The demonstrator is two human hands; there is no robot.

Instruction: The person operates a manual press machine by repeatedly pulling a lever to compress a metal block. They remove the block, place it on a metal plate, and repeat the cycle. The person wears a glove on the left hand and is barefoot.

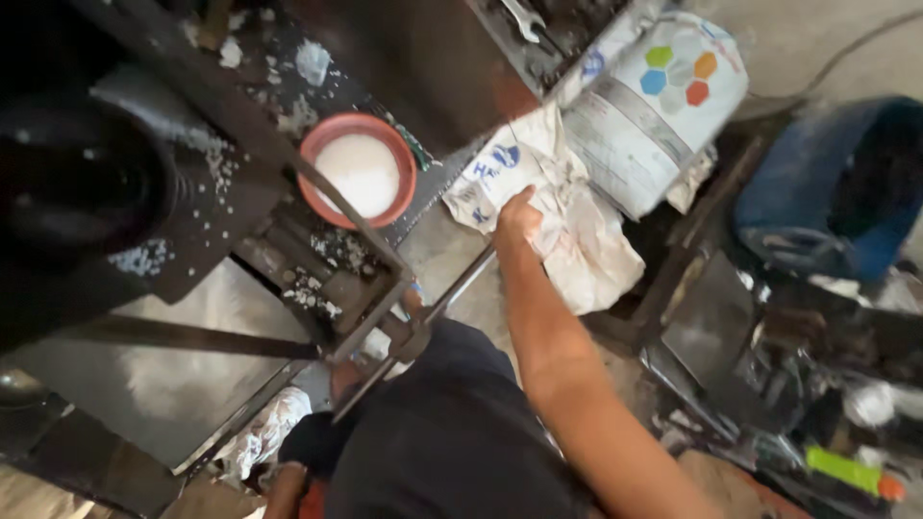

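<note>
Head view, looking down: right hand (pixel 520 213) rests on a crumpled white sack (pixel 567 216), fingers curled into the cloth, gripping it. This sack lies on the floor beside a white bucket (pixel 663 106), right of a red bowl (pixel 358 169) of white granules. Left hand (pixel 288 481) shows low down; its fingers cannot be told.

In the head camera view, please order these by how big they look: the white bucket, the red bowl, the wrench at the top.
1. White bucket, lying tilted, looks largest.
2. Red bowl of white grains.
3. Wrench, smallest, partly cut off by the frame.
</note>
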